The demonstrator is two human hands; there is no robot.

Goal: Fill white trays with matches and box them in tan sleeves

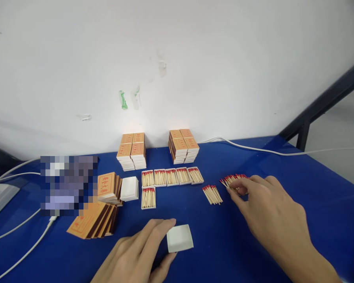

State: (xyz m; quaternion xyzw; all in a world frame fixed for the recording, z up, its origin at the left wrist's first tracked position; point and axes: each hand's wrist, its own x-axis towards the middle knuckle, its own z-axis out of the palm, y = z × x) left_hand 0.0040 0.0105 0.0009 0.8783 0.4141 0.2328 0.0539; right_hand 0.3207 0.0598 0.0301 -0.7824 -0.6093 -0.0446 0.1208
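Between thumb and fingers, my left hand [138, 251] grips an empty white matchbox tray [179, 238] near the front of the table. Over at the right, my right hand [268, 216] has its thumb and fingertips closed on red-headed matches [233, 180] in a loose pile, partly hidden by the fingers. A smaller loose bunch of matches [212, 194] lies just left of that hand. Several trays filled with matches [171, 177] stand in a row at mid-table, with one more filled tray [148, 197] in front of the row's left end.
Two stacks of orange matchboxes [131, 151] [183, 145] stand near the wall. White trays [129, 188] are stacked beside orange matchbox sleeves [106, 186], with more sleeves [91, 220] leaning in front. A blurred-out object [70, 184] and white cables [26, 251] lie left.
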